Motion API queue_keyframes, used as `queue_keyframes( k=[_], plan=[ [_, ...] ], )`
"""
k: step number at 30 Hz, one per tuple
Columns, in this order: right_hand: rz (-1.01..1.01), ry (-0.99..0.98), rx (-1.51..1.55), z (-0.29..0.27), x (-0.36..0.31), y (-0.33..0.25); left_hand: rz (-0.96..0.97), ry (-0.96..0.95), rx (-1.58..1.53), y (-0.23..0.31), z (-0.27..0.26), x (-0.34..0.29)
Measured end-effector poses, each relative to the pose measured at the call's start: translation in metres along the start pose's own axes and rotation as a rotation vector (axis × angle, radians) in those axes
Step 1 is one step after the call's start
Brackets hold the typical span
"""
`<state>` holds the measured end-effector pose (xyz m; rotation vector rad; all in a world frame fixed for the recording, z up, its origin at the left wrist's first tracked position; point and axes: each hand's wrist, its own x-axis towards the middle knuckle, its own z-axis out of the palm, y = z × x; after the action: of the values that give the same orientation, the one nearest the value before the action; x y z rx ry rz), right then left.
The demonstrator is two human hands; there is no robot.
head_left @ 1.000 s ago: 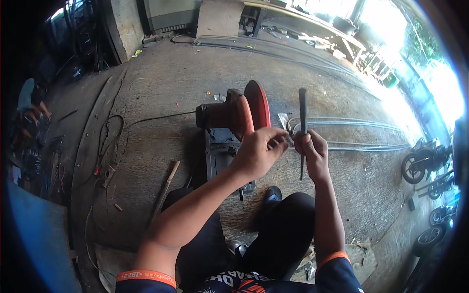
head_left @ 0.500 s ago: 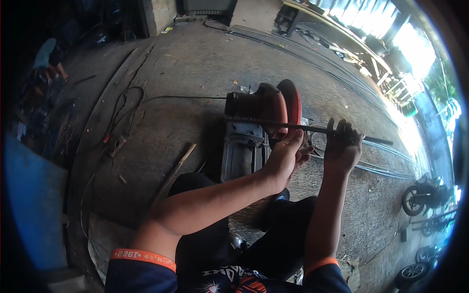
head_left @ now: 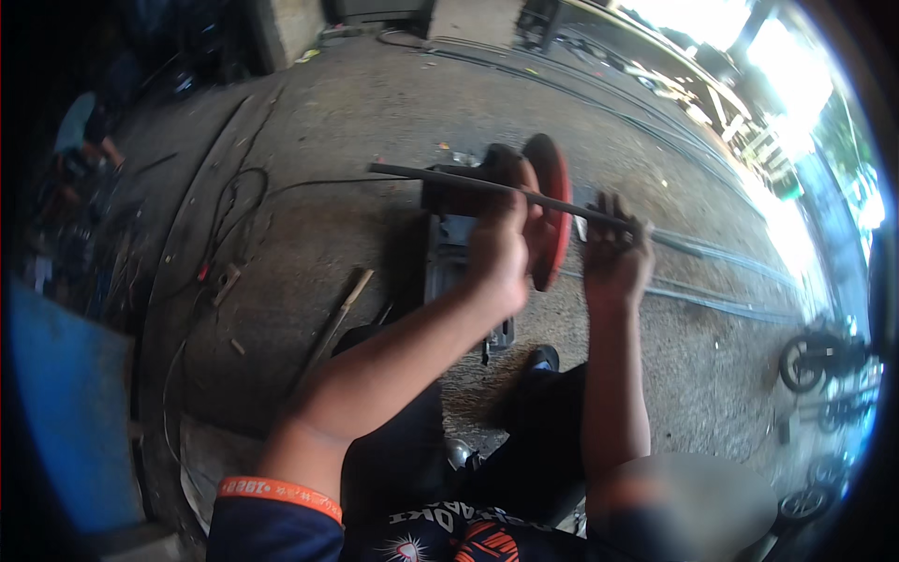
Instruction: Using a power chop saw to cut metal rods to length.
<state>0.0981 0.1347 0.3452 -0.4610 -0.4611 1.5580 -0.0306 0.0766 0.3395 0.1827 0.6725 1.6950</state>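
Shifted leftward since half a second ago, a dark bar now reaches past the machine's far end, and the left hand has risen with it. Largest is the grey concrete floor. Near 12 o'clock stands a machine on a metal base, probably set low to suit someone seated; its upright red disc is at 2 o'clock. In front of both, the bar slants from 11 o'clock to between 2 and 3; whether it touches them cannot be told. At 3 o'clock the right hand curls its fingers closed around the bar's right end. Towards 2 o'clock the blurred left hand meets mid-bar, its grip impossible to judge. This spacing probably helps balance the bar's length.
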Motion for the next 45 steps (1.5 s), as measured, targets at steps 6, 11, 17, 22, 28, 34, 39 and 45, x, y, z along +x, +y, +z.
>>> queue_keyframes(
  k=[6,11,17,22,28,34,39,45],
  plan=[
    [-0.008,0.055,-0.064,0.024,-0.023,0.036,0.15,0.075,0.036,0.032,-0.016,0.012],
    [-0.044,0.042,-0.133,0.034,-0.035,0.03,0.119,0.113,0.014,0.034,-0.025,0.023],
    [-0.046,0.052,-0.111,0.026,-0.03,0.03,0.155,0.005,0.035,0.035,-0.022,0.015],
    [0.388,0.028,-0.372,-0.017,-0.004,0.002,0.192,-0.108,0.109,0.008,-0.006,0.021],
    [-0.57,-0.37,-1.293,0.016,-0.033,-0.046,0.168,-0.098,0.243,-0.038,0.012,-0.002],
    [-0.349,-0.696,-1.637,-0.005,0.005,-0.05,0.216,-0.158,0.492,-0.103,0.017,0.002],
    [-0.147,-0.333,-1.327,-0.071,0.019,-0.077,0.343,-0.728,1.459,-0.081,0.031,-0.007],
    [0.306,-0.183,-1.312,-0.226,0.044,-0.041,0.703,-0.272,1.65,-0.023,0.027,0.057]
  ],
)
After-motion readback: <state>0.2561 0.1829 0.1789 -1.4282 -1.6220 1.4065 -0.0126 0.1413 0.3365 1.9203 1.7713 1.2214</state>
